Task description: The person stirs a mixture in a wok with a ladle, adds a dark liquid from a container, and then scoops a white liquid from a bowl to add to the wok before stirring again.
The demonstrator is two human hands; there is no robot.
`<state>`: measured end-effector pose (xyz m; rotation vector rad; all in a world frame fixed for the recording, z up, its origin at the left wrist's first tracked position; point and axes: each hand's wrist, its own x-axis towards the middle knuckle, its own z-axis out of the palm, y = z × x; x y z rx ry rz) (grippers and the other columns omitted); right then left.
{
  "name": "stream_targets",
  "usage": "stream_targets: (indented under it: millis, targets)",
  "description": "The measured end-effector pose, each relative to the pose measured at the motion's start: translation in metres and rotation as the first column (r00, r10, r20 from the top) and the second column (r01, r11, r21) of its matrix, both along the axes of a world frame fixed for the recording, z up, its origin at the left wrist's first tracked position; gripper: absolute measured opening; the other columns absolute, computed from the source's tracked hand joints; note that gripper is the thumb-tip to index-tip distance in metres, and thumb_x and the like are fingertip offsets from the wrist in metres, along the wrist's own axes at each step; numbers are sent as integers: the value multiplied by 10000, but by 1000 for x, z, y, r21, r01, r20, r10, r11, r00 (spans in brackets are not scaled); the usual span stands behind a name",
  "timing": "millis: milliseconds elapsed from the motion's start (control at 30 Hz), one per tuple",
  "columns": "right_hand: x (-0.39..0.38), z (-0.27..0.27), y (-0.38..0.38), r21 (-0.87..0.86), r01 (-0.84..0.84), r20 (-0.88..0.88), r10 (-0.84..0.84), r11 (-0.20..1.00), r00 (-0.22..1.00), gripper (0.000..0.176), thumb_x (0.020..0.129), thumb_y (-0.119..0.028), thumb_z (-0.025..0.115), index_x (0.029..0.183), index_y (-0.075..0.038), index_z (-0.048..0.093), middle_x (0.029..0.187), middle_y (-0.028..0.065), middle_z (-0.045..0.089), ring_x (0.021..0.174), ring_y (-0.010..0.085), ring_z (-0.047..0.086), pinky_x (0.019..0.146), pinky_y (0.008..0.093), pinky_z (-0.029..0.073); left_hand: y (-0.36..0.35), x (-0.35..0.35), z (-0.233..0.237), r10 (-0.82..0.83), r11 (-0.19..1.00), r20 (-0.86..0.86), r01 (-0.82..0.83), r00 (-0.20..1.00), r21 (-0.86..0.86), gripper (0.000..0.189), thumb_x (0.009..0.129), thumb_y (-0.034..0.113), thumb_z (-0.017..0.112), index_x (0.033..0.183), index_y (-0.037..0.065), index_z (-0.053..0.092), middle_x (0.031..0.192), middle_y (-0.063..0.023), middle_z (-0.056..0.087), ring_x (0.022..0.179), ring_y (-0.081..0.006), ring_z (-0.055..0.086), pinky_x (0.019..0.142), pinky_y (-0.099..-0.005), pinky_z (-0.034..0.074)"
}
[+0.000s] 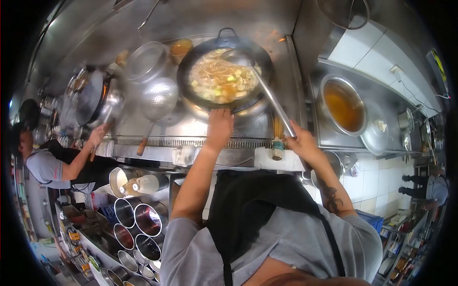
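One ladle [270, 95] is pointing up-left, long axis diagonal, into one wok [185, 74] at upper centre — right hand [301, 142] gripping its handle. Left hand [220, 125] is gripping the wok's near rim.

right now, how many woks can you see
2: the food-filled wok at your left hand, and the second wok off to the left, near the co-worker. Others may be hidden in the blurred clutter there.
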<state>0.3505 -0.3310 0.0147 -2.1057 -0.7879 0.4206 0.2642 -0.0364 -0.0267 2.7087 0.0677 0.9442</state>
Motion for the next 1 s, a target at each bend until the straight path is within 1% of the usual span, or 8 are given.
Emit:
stream_targets:
  millis: [67,233,267,400,500,667,767,1000]
  targets:
    - [16,-7,-14,-54,32,71,-28,998,997,552,828,-128,576,1319,73,421,807,280,596,722,348,637,672,393,483,9,11,-13,7,999,-170,-16,985,-49,109,862,103,578,860,-3,597,780,-200,600,779,-385,571,735,-479,424]
    - [34,31,-5,-200,80,21,-78,977,997,547,823,-114,583,1305,94,429,838,304,595,709,370,651,652,391,488,20,18,-31,-68,991,-114,54,991,-122,149,872,143,576,774,31,575,706,-167,593,733,-374,570,676,-499,404]
    - [39,19,1,-107,70,170,-51,992,984,536,847,-110,579,1316,95,419,777,228,619,564,280,623,560,347,470,21,18,-32,-64,992,-94,53,993,-115,152,873,146,576,772,32,577,703,-164,592,730,-374,570,670,-502,404]
    - [35,38,62,181,170,-160,-142,969,977,481,900,-117,553,1335,46,428,709,17,542,484,75,484,461,241,403,25,13,-26,-110,969,-71,91,991,-232,121,865,139,598,878,18,601,790,-175,610,801,-386,578,761,-478,431]
    - [54,51,114,182,104,-189,-69,978,979,386,893,-108,544,1249,31,483,683,22,522,476,88,487,443,253,400,13,-20,10,-81,934,150,128,985,-332,196,849,119,630,1007,7,604,903,-183,612,897,-391,573,840,-460,440]
    - [69,81,251,148,80,-277,-36,986,960,99,845,-74,507,902,-13,561,624,27,512,473,108,502,433,274,406,34,-125,31,-149,823,-49,97,988,-560,238,855,120,647,1057,0,608,1027,-198,619,990,-388,568,884,-440,442]
    - [96,75,351,157,-49,-259,89,986,962,83,828,-75,505,766,-32,538,571,38,514,466,133,510,437,303,425,59,-178,30,-101,756,-106,7,989,-655,206,859,114,643,1025,-7,618,1011,-196,628,988,-381,579,874,-423,453]
    - [94,19,563,171,-65,-207,100,983,973,193,812,-118,588,816,75,571,633,109,593,483,189,580,437,330,456,103,-261,34,92,679,-187,-198,978,-707,203,843,82,654,1017,-16,614,983,-193,638,928,-367,610,823,-392,481]
